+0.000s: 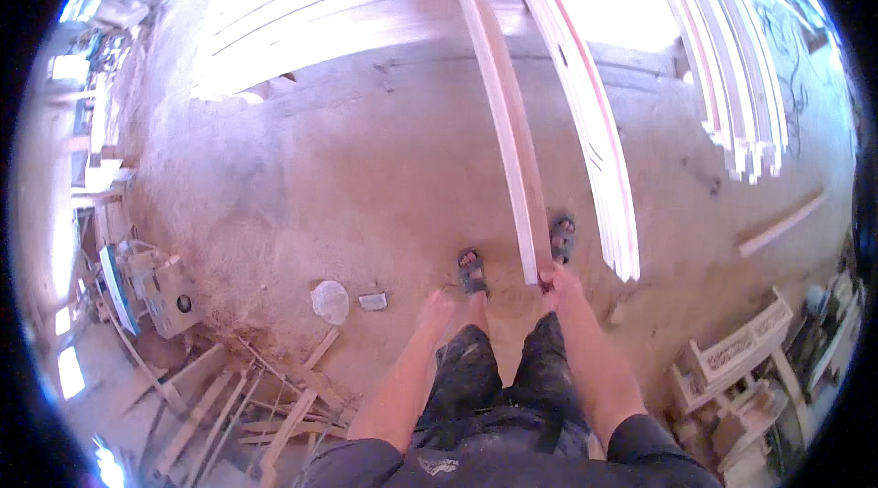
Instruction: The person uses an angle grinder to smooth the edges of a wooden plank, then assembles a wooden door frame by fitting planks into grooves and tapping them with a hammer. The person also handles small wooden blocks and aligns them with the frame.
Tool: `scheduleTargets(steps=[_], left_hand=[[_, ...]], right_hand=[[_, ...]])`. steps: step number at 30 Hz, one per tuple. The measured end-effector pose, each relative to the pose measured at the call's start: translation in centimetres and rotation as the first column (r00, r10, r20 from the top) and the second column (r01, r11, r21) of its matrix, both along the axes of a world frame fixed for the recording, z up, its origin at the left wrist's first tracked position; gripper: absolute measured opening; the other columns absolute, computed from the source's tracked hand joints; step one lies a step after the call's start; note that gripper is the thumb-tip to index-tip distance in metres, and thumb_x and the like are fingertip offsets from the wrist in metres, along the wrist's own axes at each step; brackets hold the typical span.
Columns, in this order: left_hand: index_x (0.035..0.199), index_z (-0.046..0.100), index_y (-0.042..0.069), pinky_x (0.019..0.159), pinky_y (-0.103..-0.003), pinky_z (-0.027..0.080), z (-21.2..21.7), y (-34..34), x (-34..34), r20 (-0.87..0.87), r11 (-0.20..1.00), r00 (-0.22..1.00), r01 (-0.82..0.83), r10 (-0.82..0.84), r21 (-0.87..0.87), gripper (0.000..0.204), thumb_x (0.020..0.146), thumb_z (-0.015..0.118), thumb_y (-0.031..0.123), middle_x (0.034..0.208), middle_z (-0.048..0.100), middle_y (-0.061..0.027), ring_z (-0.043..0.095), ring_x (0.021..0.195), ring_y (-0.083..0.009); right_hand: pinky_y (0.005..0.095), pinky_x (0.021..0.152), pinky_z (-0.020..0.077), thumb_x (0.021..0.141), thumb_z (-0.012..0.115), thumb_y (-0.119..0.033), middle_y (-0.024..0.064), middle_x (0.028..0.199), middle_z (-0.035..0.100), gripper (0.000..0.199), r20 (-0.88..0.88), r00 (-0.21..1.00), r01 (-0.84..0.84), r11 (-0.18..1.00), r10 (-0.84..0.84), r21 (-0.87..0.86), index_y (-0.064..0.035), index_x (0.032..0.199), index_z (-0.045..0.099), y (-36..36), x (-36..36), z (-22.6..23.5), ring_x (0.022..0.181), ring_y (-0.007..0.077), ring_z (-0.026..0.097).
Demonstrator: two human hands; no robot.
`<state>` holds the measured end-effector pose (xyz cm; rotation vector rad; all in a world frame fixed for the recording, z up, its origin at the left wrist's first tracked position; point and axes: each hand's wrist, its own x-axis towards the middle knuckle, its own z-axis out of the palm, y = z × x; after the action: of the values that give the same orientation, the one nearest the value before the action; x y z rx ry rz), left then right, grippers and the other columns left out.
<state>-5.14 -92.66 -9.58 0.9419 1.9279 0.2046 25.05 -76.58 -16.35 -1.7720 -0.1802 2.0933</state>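
Long board (510,122), head view: slants down toward the feet, near end at the right hand (558,279), which grips it. Left hand (437,310) apart, blurred; finger closure cannot be told. Pale boards (599,154) alongside, right.

our right hand (558,278) down at the near end of the long board (514,136), our left hand (437,310) kinda off to its left, our sandals (471,274) either side of it, pale planks (593,127) to its right
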Motion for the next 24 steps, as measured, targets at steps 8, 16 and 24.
scheduleTargets(steps=[8, 16, 24], left_hand=[[0.118, 0.063, 0.0, 0.096, -0.051, 0.049, 2.4, -8.8, -4.0, -0.083, 0.978, 0.982, -0.177, 0.168, -0.114, 0.044, 0.093, 0.057, 0.036, 0.121, 0.064, -0.0268, 0.062, 0.112, -0.0425], [0.129, 0.059, 0.002, 0.098, -0.05, 0.048, 4.6, -13.8, -3.3, -0.018, 0.921, 0.946, -0.32, 0.324, -0.222, 0.054, 0.091, 0.06, 0.04, 0.122, 0.064, -0.0292, 0.061, 0.116, -0.0433], [0.146, 0.046, 0.003, 0.102, -0.047, 0.047, 3.8, -16.3, -1.7, 0.0, 0.874, 0.91, -0.398, 0.414, -0.281, 0.07, 0.089, 0.062, 0.041, 0.129, 0.061, -0.0291, 0.058, 0.123, -0.041]], right_hand=[[0.0478, 0.085, 0.0522, 0.088, 0.058, -0.016, 0.0097, 0.106, 0.063, 0.03, -0.306, 0.938, 0.151, 0.986, -0.164, -0.065, -0.006, 0.116, 0.059, 2.3, -4.5, 5.0, 0.095, 0.0285, 0.06], [0.0507, 0.088, 0.0517, 0.093, 0.057, -0.017, 0.0073, 0.104, 0.061, 0.022, -0.101, 0.99, -0.091, 0.994, 0.098, 0.067, -0.0106, 0.114, 0.056, 1.9, -7.9, 3.6, 0.091, 0.0278, 0.06], [0.0561, 0.094, 0.0507, 0.092, 0.057, -0.011, 0.0127, 0.121, 0.062, 0.04, -0.185, 0.965, 0.154, 0.974, -0.184, -0.164, -0.0079, 0.132, 0.054, 1.4, -7.4, 0.8, 0.111, 0.0355, 0.06]])
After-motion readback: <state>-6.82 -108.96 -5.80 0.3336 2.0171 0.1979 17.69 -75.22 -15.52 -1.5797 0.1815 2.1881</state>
